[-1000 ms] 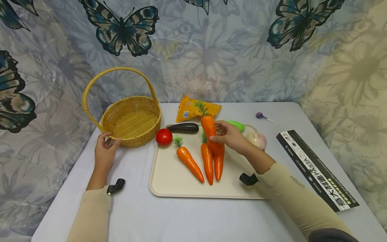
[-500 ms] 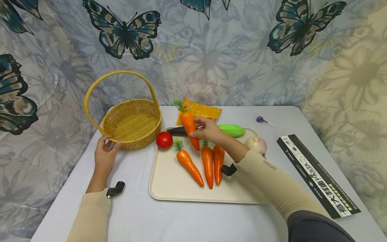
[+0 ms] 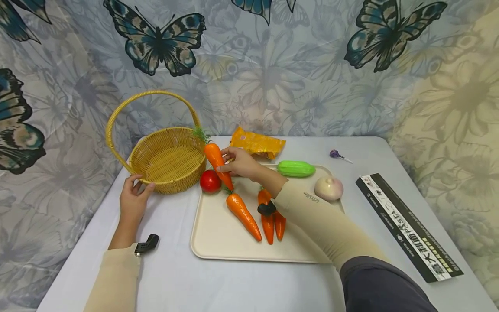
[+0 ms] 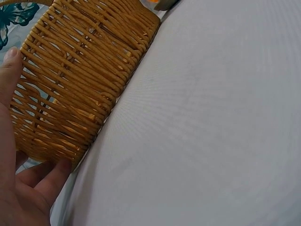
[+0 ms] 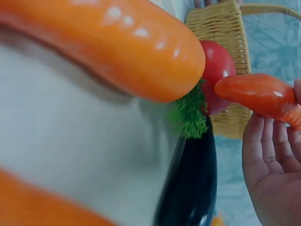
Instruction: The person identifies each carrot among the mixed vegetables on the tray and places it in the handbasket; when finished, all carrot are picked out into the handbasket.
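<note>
My right hand point(image 3: 242, 164) pinches an orange carrot point(image 3: 217, 160) between thumb and fingers, held up over the tray's far left corner. Its leafy top overlaps the right side of the yellow wicker basket point(image 3: 183, 180) in the head view. With my left hand point(image 3: 134, 197) I grip the basket's near left side. In the left wrist view the thumb lies at the rim and fingertips touch low on the woven wall point(image 4: 80, 80). A tomato point(image 3: 210, 181) sits just below the held carrot. Another carrot point(image 3: 243, 216) lies on the beige tray point(image 3: 212, 242), beside two carrots point(image 3: 268, 225) partly hidden by my right arm.
Behind the right hand lies an eggplant point(image 5: 188, 183), seen in the right wrist view. A green cucumber-like vegetable point(image 3: 296, 168) and an onion-like bulb point(image 3: 329, 188) are at the tray's right. An orange packet point(image 3: 257, 143), a lollipop point(image 3: 339, 156) and a long pasta box point(image 3: 409, 227) lie outside it.
My right hand has carried the carrot leftward, from above the other carrots, past the eggplant, to beside the basket. The left hand has stayed at the basket.
</note>
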### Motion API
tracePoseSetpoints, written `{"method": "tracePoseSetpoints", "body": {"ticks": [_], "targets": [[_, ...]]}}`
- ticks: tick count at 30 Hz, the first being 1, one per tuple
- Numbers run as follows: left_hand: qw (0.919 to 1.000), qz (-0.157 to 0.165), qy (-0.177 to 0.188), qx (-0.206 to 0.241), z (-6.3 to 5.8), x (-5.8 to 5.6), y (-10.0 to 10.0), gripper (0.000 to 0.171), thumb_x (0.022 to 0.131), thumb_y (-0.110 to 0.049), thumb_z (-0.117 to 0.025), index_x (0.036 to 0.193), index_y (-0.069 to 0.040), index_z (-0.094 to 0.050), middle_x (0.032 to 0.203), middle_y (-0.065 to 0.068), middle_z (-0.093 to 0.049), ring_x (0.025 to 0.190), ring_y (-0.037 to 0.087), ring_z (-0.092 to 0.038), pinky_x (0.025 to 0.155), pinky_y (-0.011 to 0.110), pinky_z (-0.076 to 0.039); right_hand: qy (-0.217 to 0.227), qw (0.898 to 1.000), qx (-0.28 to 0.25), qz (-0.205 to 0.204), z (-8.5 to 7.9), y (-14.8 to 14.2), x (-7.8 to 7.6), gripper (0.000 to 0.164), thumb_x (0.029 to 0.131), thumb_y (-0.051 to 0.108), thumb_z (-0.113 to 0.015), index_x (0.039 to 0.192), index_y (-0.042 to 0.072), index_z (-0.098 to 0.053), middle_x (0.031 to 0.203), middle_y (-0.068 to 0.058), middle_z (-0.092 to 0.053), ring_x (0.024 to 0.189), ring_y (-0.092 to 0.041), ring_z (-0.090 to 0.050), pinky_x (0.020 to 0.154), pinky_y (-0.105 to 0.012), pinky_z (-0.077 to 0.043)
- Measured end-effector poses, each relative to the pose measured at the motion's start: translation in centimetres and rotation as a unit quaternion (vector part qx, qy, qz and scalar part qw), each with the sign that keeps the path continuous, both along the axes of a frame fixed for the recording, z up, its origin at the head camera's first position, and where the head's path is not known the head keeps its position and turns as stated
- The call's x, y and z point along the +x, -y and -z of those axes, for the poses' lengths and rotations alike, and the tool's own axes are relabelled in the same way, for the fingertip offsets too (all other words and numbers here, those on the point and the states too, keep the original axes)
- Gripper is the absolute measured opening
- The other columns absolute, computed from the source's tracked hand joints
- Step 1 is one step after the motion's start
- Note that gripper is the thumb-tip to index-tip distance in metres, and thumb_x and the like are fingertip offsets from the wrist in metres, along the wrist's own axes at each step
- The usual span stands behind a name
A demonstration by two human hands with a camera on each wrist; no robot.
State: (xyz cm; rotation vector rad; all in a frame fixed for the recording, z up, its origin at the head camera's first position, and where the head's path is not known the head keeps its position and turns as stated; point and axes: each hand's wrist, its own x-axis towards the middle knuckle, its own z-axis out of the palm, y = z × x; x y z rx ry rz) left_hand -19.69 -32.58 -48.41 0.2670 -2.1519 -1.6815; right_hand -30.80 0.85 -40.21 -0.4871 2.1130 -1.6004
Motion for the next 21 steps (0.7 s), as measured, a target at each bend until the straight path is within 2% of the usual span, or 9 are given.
{"method": "tracePoseSetpoints", "body": {"ticks": [3,7,10,15,21], "targets": [[1.0,0.001,-0.001,-0.001,0.0,-0.2,-0.1,0.052,0.091,-0.014,-0.07,0.135,-0.005,-0.043,0.159,0.006,-0.018,0.14,0.028,-0.031,0.098,0.019,-0.043,-0.013,1.0,0.005,-0.02,0.0,1.2,-0.7,0.052,0.082,0.016,-0.08,0.127,0.008,-0.056,0.107,-0.01,-0.058,0.084,-0.022,-0.061,0.08,-0.047,-0.057],[1.0,0.002,-0.007,-0.002,0.2,-0.4,-0.3,0.053,0.091,-0.014,-0.07,0.134,-0.003,-0.043,0.159,0.006,-0.02,0.14,0.028,-0.033,0.098,0.02,-0.043,-0.026,0.999,0.006,-0.032,-0.4,3.0,-1.4,0.053,0.082,0.017,-0.08,0.128,0.008,-0.055,0.107,-0.009,-0.058,0.086,-0.022,-0.063,0.073,-0.039,-0.059],[1.0,0.001,-0.002,-0.005,0.3,-0.4,-0.5,0.054,0.09,-0.015,-0.071,0.134,-0.002,-0.042,0.158,0.005,-0.021,0.139,0.028,-0.034,0.098,0.02,-0.044,-0.028,0.999,0.007,-0.032,-0.9,4.4,-1.5,0.055,0.083,0.017,-0.08,0.13,0.007,-0.054,0.107,-0.009,-0.058,0.088,-0.022,-0.063,0.068,-0.034,-0.059],[0.9999,-0.009,0.005,0.003,0.5,-0.2,0.0,0.054,0.09,-0.012,-0.071,0.135,-0.001,-0.042,0.158,0.005,-0.022,0.138,0.027,-0.035,0.095,0.016,-0.044,-0.025,0.999,0.002,-0.033,-1.5,7.2,-1.8,0.057,0.082,0.019,-0.081,0.131,0.008,-0.054,0.105,-0.007,-0.058,0.089,-0.021,-0.063,0.068,-0.033,-0.059],[0.9999,-0.014,0.003,0.004,0.2,0.1,0.1,0.053,0.09,-0.011,-0.071,0.135,-0.003,-0.044,0.158,0.005,-0.023,0.138,0.028,-0.036,0.091,0.012,-0.045,-0.002,0.999,-0.041,-0.01,-1.6,9.6,-1.4,0.054,0.083,0.018,-0.08,0.13,0.011,-0.055,0.106,-0.003,-0.059,0.091,-0.017,-0.062,0.069,-0.03,-0.058]]}}
